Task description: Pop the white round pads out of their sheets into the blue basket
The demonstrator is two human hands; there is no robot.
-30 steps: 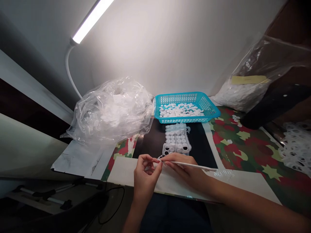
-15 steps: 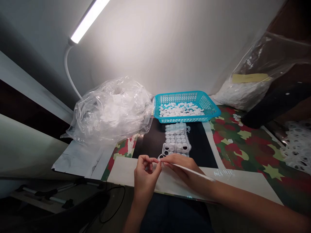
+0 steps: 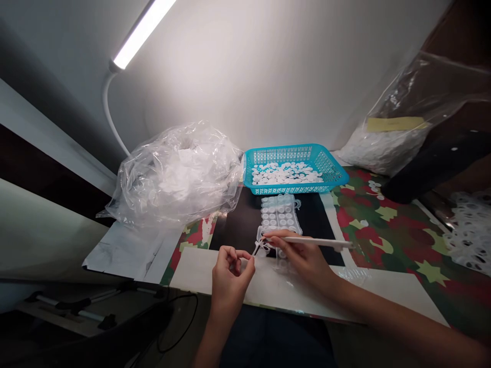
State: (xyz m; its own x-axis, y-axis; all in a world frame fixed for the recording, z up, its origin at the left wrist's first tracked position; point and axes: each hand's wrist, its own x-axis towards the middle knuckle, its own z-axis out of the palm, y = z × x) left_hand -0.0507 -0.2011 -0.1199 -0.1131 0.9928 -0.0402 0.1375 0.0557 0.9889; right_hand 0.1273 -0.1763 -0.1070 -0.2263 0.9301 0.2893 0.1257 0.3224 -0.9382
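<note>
My left hand (image 3: 232,273) is closed in a pinch at the near edge of the mat; what its thumb and forefinger hold is too small to make out. My right hand (image 3: 303,258) grips a slim white pen-like stick (image 3: 318,241), lying almost level with its far end pointing right. A thin dark line runs between the fingertips of both hands; I cannot tell if it is a tool tip or a strand. Just beyond is a translucent plastic sheet (image 3: 279,214) with rows of round white pieces. Part of it is hidden by my right hand.
Behind stands a blue basket (image 3: 295,189) with many small white discs. A large clear bag (image 3: 172,174) lies at left, another bag (image 3: 383,145) at right. White ring-shaped pieces (image 3: 470,235) heap at the right edge. A lamp (image 3: 143,33) shines above.
My right hand has moved up and away from my left fingertips, over the sheet. The white stick has swung from slanting down to nearly level. My left hand stays put.
</note>
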